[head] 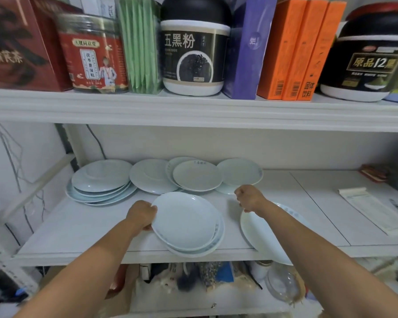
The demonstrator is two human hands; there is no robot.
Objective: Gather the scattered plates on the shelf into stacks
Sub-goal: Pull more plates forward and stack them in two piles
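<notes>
A white shelf [78,226] in a crowded storage corner, with jars [193,53] and boxes [294,49] packed along the upper shelf [193,106] and a paper pad [372,207] lying off to the right. At the front the left hand [141,215] has its fingers curled round the left rim of the top plate [184,220], which sits slightly askew on the front stack [217,241] of two or so more, close to the shelf's front edge. The right hand [248,198] is curled like a loose fist just beside the near rim of the rightmost back plate [239,172]; from here I cannot tell whether it pinches anything or holds nothing. Under that forearm lies a large plate [257,235], overhanging the shelf's front lip. Further back a back-left stack [101,177] of several plates stands near the wall; beside it is a single plate [151,175], then an overlapped pair [197,175]. To my eye the front stack is being built, with the left hand steadying its top plate while the right goes for the next loose one. That next move wants a sure hold on the rightmost plate's rim, a lift clear of the sliver of plate [225,191] showing beneath it, and a level carry across onto the front stack; the forearm had better not nudge the overhanging plate on the way.
</notes>
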